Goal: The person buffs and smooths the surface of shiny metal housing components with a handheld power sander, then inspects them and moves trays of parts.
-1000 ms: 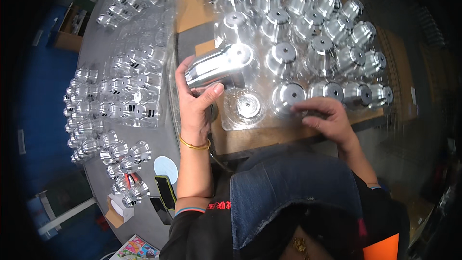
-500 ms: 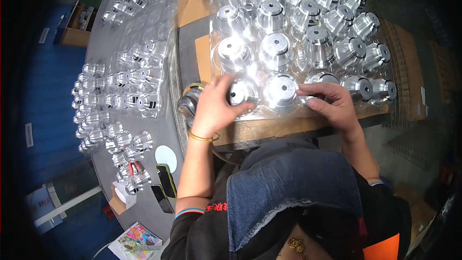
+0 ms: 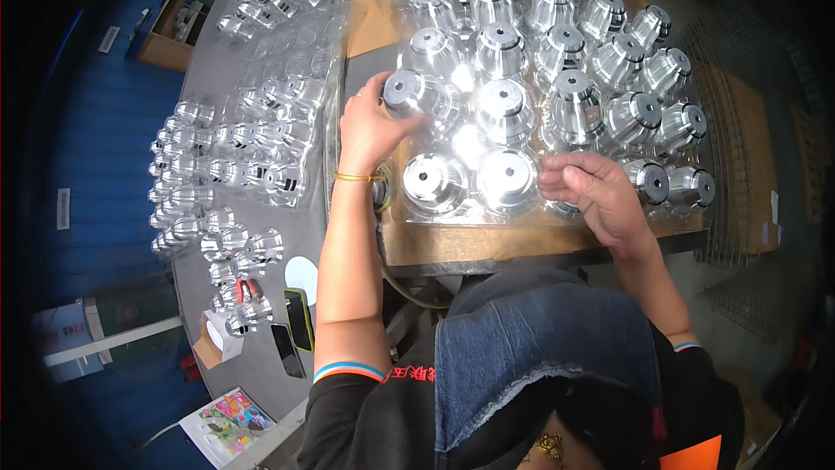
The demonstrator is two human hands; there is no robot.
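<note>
My left hand (image 3: 370, 125) is wrapped round the left side of a shiny silver metal cup-shaped part (image 3: 402, 87) with a small hole in its flat top. That part leans slightly to the left. Nearer me, two similar parts, a left one (image 3: 426, 176) and a right one (image 3: 509, 173), stand in the front row of a clear plastic tray (image 3: 452, 214). Beside the right one is my right hand (image 3: 600, 196), fingers stretched toward it, holding nothing I can see. It partly hides another metal part behind its fingers.
Rows of the same metal parts (image 3: 574, 96) fill the tray, which rests on cardboard (image 3: 487, 242). On the grey table at left are more parts (image 3: 230, 148), two phones (image 3: 297, 318) and a white disc (image 3: 301, 277). Wire racks (image 3: 731, 148) are at right.
My left hand has moved away from the front-left part to the one behind it and grips it. My right hand has drawn slightly back from the part beside it. The view has shifted a little.
</note>
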